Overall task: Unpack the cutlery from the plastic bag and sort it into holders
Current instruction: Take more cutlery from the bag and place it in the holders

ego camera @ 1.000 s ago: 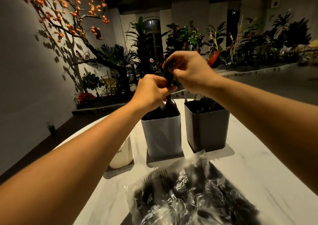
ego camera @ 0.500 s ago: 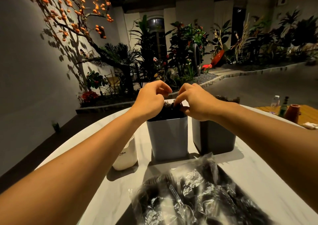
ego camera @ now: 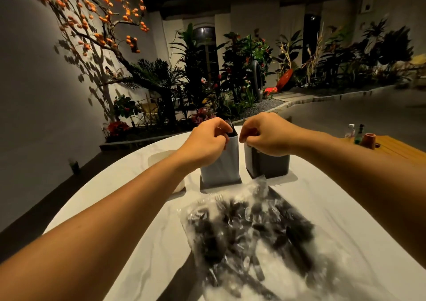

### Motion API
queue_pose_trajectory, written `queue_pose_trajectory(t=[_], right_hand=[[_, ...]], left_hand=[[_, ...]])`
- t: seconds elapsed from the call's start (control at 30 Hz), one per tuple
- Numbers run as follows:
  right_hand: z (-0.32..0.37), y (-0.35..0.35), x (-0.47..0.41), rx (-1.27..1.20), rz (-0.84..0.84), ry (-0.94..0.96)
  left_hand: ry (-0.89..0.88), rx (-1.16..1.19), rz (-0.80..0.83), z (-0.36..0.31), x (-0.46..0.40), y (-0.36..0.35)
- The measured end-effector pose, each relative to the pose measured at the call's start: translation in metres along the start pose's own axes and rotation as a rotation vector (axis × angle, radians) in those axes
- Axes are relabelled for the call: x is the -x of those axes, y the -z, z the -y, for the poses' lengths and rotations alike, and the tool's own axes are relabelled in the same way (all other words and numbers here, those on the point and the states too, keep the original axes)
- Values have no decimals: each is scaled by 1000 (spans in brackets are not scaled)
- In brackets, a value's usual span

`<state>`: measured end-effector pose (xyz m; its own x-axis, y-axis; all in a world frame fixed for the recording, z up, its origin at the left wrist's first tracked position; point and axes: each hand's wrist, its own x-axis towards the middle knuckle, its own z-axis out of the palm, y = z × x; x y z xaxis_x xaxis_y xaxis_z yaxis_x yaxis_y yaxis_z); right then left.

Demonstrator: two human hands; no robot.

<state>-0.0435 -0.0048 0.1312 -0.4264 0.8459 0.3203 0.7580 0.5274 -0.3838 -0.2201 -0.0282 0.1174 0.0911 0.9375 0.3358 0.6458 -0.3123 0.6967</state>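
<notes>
On the white table (ego camera: 143,208), head view, the only one: left hand (ego camera: 205,142) sits at the mouth of the light grey holder (ego camera: 222,164), fingers curled down into it, seemingly pinching a dark piece of cutlery (ego camera: 231,129) whose tip pokes above the rim. Right hand (ego camera: 265,134) hangs just beside it over the dark grey holder (ego camera: 268,164), fingers curled in; whether it holds anything, cannot tell. The two holders stand side by side, close, apart or touching unclear. Plastic bag (ego camera: 251,231) lies nearer the camera, flat on the table, still full of black cutlery.

Step in hand, by my read: dropping or settling a piece into the light grey holder. Sorting is far from done. Next move calls for letting go, coming back to the bag and picking out another piece by type.

Hard to make out: the bag is motion-blurred, forks versus spoons not readable. Holder contents mostly hidden behind the hands. A white container (ego camera: 181,185) is nearly covered by the left forearm. Small bottles and a brown cup (ego camera: 368,140) sit on a wooden table far right.
</notes>
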Motion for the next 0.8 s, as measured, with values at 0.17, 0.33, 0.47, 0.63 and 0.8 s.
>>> queue_pose_trajectory(t=[0.17,0.33,0.47,0.63,0.8], right_hand=[[17,9,55,-161,107,-27],[21,10,108,-181,413,-123],[18,8,144,-268,525,-188],[20,5,182,-460,853,-280],[12,-24,189,-276,659,-314]], left_hand=[[12,-1,221,-19,56,-13],[27,-6,499,-30,106,-28],[7,-109,699,-38,139,-42],[-27,-390,645,-30,161,-66],[-24,-330,-87,-22,160,-79]])
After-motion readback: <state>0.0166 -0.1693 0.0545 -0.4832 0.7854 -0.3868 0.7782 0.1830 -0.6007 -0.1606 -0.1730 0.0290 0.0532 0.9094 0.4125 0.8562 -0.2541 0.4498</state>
